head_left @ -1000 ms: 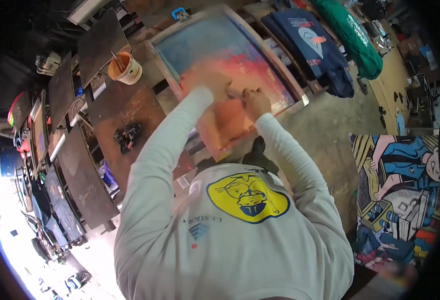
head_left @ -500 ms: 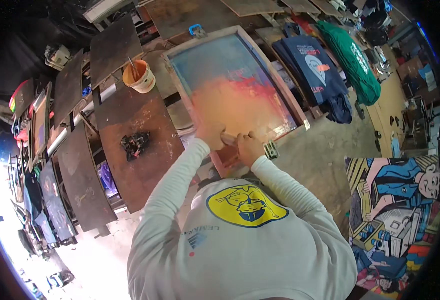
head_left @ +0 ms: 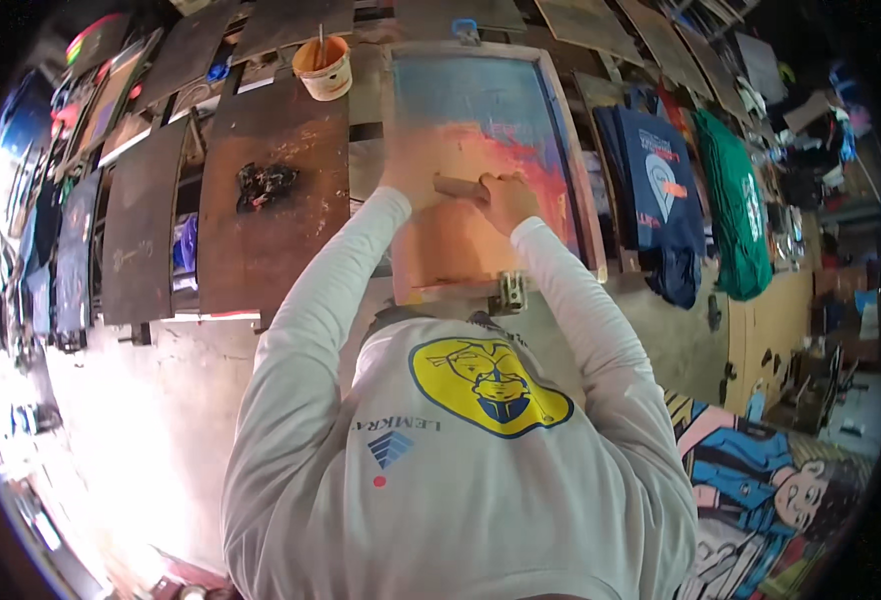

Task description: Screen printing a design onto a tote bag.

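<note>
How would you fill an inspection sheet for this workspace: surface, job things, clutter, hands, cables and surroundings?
Surface: stained brown boards
Job's things: framed screen, smeared orange and red; brownish bar over it
Clutter: crumpled dark bundle on a board; bucket holding a stick
Hands: right hand grips the bar; left hand at its other end, grip blurred
Cables: nothing clearly seen
Surroundings: navy garments and green garments to the right

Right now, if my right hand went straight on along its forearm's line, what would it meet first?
Likely the frame's far rail, after your right hand, gripping the bar, crosses the inky mesh; hand height is unclear.
</note>
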The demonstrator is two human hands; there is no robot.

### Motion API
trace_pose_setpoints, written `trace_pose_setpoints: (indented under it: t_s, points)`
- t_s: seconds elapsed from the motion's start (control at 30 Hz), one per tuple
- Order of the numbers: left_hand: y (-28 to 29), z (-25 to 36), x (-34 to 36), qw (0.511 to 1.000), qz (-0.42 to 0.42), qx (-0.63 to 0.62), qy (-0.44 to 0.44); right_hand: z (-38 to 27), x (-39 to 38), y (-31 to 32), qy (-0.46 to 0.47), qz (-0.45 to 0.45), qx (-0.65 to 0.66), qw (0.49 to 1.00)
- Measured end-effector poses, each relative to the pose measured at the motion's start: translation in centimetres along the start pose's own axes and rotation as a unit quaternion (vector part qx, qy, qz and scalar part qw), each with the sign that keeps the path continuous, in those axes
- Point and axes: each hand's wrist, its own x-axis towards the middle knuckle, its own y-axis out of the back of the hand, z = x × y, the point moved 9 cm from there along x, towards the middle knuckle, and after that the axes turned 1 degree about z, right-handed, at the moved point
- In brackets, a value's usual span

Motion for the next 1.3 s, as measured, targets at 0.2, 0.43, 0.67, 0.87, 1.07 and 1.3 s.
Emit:
trace_pose_setpoints:
  t_s: [0.2, 0.43, 0.67, 0.87, 1.07, 1.3]
  points:
    - [-4.2, -2.1, -3.2, 0.991, 0.011, 0.027, 0.128, 0.9, 0.0, -4.3, -0.023, -0.133, 0.006, 0.991]
    - [-6.2, 3.7, -11.3, 0.973, -0.016, -0.037, 0.227, -0.4, -8.0, -2.7, 0.105, -0.156, -0.023, 0.982]
    - [-4.7, 6.6, -12.5, 0.979, 0.013, -0.006, 0.203, 0.3, -9.4, -2.0, 0.114, -0.185, 0.005, 0.976]
    - [-4.3, 3.8, -6.3, 0.987, -0.09, -0.003, 0.132, 3.2, -2.5, -2.6, 0.058, -0.181, 0.061, 0.98]
    - [-7.4, -0.1, -3.1, 0.964, -0.212, -0.074, 0.142, 4.1, 1.2, -4.8, 0.054, -0.269, 0.14, 0.951]
    - [-7.7, -0.4, -1.5, 0.982, -0.184, -0.043, 0.003, 4.3, -1.0, -2.8, -0.045, -0.183, 0.114, 0.976]
